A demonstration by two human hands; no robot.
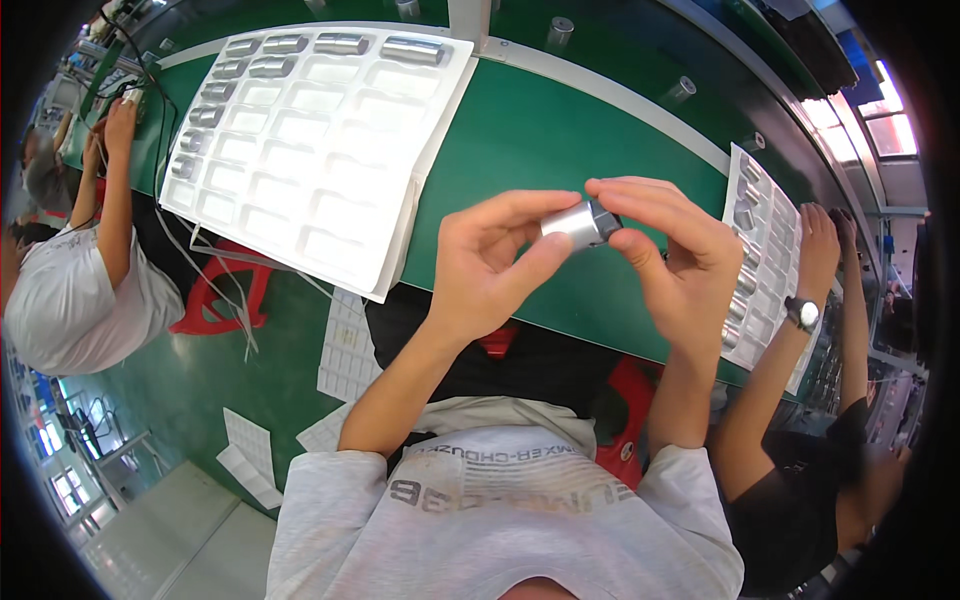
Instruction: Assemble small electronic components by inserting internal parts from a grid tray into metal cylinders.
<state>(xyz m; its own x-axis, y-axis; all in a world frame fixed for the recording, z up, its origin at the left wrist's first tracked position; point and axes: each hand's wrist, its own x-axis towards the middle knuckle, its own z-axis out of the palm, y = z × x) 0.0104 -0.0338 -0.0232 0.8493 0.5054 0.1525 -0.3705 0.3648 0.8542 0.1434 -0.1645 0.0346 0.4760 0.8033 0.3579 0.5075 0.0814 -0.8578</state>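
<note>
Above the green tabletop (545,130), I hold a short silver metal cylinder (568,228) between my two hands. It lies tilted, with its dark end (605,222) toward the right. My left hand (485,255) is closed round the silver body, thumb below and fingers above. The fingertips and thumb of my right hand (690,245) pinch the dark end. To the left rests a white moulded tray (330,185). Silver cylinders (412,50) lie in pockets along its far row and left column; many other pockets hold nothing.
On the right, another white tray (778,265) holds several cylinders, with a co-worker's hand (820,240) at its edge. A person (85,290) works at the far left near hanging cables. A red stool (225,290) and loose white trays (250,455) are on the floor.
</note>
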